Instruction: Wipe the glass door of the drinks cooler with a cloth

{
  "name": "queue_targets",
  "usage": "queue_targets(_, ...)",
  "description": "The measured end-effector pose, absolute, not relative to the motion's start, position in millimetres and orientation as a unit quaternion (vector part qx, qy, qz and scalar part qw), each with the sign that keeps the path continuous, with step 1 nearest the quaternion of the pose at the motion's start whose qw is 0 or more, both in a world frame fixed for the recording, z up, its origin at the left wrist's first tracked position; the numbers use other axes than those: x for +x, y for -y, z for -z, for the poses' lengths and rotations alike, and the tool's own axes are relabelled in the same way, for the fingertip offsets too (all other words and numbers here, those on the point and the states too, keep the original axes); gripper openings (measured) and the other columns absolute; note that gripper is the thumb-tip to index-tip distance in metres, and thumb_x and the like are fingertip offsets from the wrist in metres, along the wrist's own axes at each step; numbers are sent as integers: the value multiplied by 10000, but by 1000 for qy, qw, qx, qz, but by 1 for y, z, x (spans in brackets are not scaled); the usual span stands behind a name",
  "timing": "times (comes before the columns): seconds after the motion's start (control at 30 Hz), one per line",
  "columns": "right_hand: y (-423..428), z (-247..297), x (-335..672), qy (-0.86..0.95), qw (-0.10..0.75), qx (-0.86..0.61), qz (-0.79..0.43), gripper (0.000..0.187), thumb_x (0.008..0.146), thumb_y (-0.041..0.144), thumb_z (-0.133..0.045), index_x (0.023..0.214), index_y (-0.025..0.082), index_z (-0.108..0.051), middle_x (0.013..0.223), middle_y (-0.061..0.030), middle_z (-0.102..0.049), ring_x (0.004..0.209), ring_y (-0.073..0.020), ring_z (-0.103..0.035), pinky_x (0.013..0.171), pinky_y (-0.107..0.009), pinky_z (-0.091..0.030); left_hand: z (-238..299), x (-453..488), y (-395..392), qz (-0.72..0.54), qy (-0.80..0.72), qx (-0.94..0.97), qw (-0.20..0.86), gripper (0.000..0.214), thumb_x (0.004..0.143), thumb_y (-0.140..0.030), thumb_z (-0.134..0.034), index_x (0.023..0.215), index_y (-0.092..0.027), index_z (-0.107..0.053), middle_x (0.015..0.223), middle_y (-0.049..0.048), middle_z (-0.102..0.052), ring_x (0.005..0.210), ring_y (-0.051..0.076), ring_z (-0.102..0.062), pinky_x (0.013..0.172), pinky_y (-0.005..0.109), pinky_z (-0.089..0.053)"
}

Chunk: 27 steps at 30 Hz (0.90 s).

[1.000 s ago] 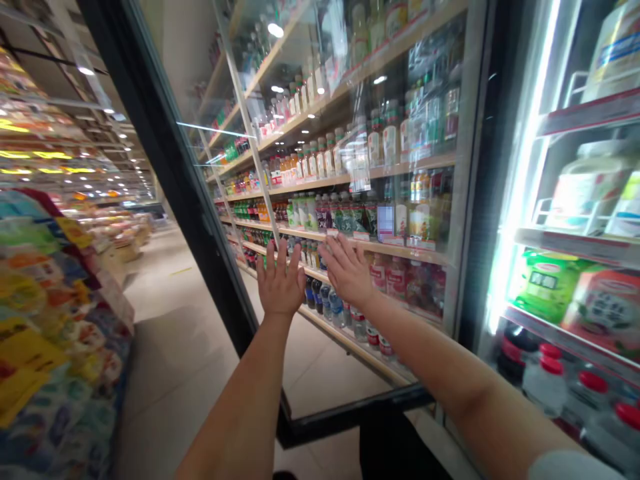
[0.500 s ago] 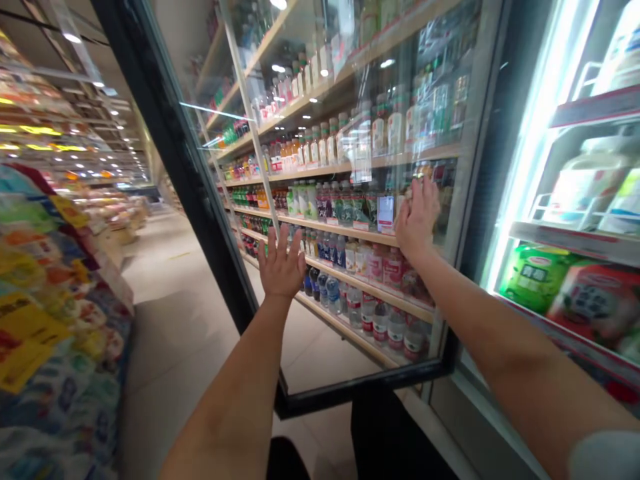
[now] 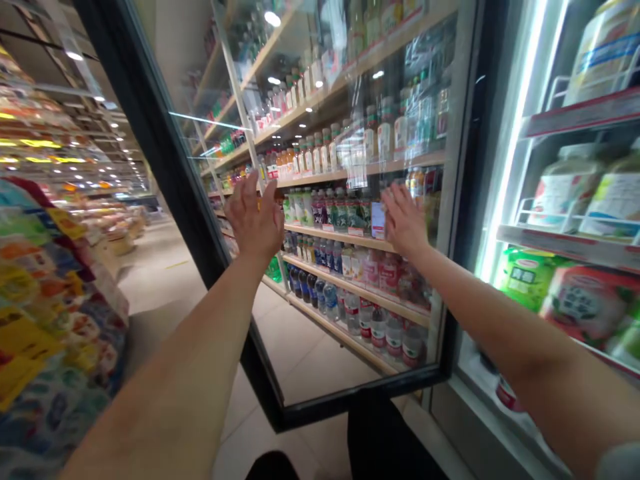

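Observation:
An open glass fridge door (image 3: 320, 313) with a black frame stands in front of me. My left hand (image 3: 255, 217) is raised with its fingers spread, flat against the glass near the door's left edge. Further right on the same pane, my right hand (image 3: 404, 220) lies with fingers stretched out, near the hinge side. Neither hand holds anything. Through the glass I see shelves of bottled drinks (image 3: 350, 267).
The lit fridge interior (image 3: 575, 220) at right holds jugs, green and red packs and red-capped bottles. A colourful stack of packaged goods (image 3: 45, 320) stands at left. A tiled aisle (image 3: 165, 280) runs away behind the door.
My left hand rose and shifted left along the glass. My right hand went up and right across the glass, then settled slightly lower. The door has swung a little.

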State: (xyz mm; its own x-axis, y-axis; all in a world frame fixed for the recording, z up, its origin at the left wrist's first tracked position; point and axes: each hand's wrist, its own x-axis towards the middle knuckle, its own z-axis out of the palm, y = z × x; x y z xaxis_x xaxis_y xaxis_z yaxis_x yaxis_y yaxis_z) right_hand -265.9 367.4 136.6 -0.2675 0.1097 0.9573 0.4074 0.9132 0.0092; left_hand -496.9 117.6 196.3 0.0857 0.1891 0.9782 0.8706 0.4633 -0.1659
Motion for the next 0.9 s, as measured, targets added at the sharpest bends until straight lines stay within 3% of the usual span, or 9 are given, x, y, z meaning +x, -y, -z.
queue_targets(0.13, -410, -154, -243, 706, 658, -257, 45, 540, 1005, 248, -346, 1530, 151, -426, 1644, -138, -338, 1547, -277, -250, 1242, -553, -264, -224, -493, -124, 269, 600, -468, 590, 513, 1030, -210, -495, 1535, -143, -430, 1669, 104, -302, 1550, 378, -198, 1205, 658, -173)
queue_targets(0.27, -416, -166, -250, 659, 694, -291, 2, 580, 999, 274, -272, 1518, 65, -424, 1632, -188, -327, 1545, -280, -244, 1261, -513, -241, -222, -485, -123, 283, 627, -473, 551, 532, 1026, -194, -466, 1549, -124, -400, 1680, 115, -278, 1563, 389, -144, 1203, 699, -125)
queue_targets(0.4, -371, -164, -289, 679, 683, -270, 20, 607, 974, 263, -275, 1554, 118, -377, 1662, -139, -282, 1573, -297, -158, 1259, -584, -219, -220, -484, -122, 309, 652, -459, 519, 632, 973, -233, -537, 1581, -261, -370, 1703, 21, -203, 1590, 307, -105, 1287, 611, -80)
queue_targets(0.5, -324, -146, -318, 741, 637, -207, 49, 595, 1001, 244, -276, 1592, 186, -328, 1685, -99, -249, 1589, -287, -106, 1256, -614, -199, -219, -489, -123, 299, 659, -459, 515, 660, 966, -236, -523, 1596, -268, -330, 1708, -14, -147, 1595, 290, -73, 1294, 602, -49)
queue_targets(0.73, -304, -114, -326, 844, 481, 26, 235, 566, 1008, 166, -400, 1556, 307, -412, 1631, -18, -395, 1557, -204, -257, 1293, -503, -149, -216, -498, -127, 341, 654, -477, 478, 633, 955, -292, -516, 1567, -298, -352, 1697, -155, -92, 1601, 253, -18, 1313, 584, 45)
queue_targets(0.8, -324, -121, -310, 844, 476, 15, 247, 572, 1000, 151, -411, 1546, 319, -423, 1624, -15, -407, 1548, -201, -281, 1289, -511, -153, -216, -498, -127, 355, 654, -483, 461, 623, 959, -317, -510, 1562, -323, -351, 1689, -194, -85, 1601, 248, 2, 1317, 569, 78)
queue_targets(0.9, -360, -140, -281, 804, 548, -97, 209, 522, 1004, 191, -410, 1516, 282, -468, 1624, -54, -407, 1541, -235, -297, 1266, -564, -183, -216, -498, -128, 369, 656, -484, 446, 626, 963, -338, -498, 1565, -358, -327, 1677, -240, -60, 1599, 237, 36, 1314, 560, 120)
